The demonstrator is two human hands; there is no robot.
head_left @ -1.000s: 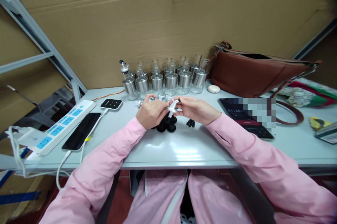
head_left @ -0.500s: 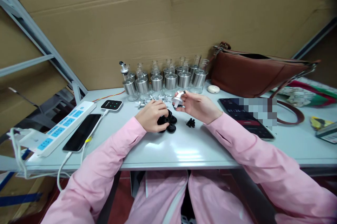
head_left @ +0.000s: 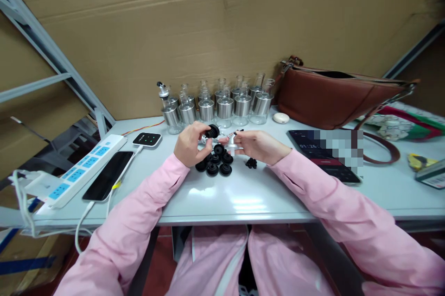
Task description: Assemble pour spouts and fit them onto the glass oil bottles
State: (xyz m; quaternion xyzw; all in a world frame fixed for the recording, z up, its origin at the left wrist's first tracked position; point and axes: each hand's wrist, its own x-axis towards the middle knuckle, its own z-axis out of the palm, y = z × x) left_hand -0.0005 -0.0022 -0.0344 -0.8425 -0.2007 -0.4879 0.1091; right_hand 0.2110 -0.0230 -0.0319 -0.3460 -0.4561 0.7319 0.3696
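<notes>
Black rubber stopper [head_left: 212, 131], one piece: pinched in our left hand [head_left: 189, 144], raised just above the table [head_left: 243, 198]. White and metal pourer spout [head_left: 232, 141], one piece: gripped in the fingertips of our right hand [head_left: 257, 144], its tip pointing toward the stopper, the two near but not yet joined.

Loose black stoppers [head_left: 215, 162], a cluster of about seven, lie on the table directly below both hands. Smaller black bits [head_left: 251, 163], a little heap, sit just right of them. More loose spouts [head_left: 205, 138] appear behind our left hand (mostly hidden).

Glass bottles with steel sleeves [head_left: 222, 103], roughly a dozen in two rows at the back wall. We judge only the leftmost bottle [head_left: 166, 101] finished, since it alone carries a fitted spout; the rest stand open-necked, so most of the work seems left.

Sundries: power strip [head_left: 78, 170], phone [head_left: 107, 174] and small charger [head_left: 147, 139] at left; brown bag [head_left: 340, 97] and dark tablet [head_left: 323, 154] at right. Nothing lies between hands and bottles.
</notes>
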